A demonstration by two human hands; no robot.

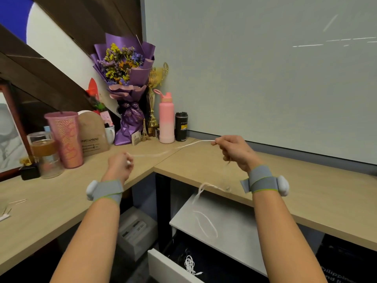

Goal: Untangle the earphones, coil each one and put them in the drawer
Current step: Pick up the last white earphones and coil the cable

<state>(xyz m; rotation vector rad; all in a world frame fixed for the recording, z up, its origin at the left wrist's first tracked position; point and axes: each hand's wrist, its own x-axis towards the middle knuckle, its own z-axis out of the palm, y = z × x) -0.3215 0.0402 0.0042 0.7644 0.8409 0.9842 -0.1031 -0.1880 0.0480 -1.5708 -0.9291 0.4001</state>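
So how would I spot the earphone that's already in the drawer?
Find the L-shaped wooden desk and look under its corner to the open white drawer. On its dark inside lies a small white coiled earphone; unlike the stretched cable held by the left hand and right hand, it is bunched up and untouched.
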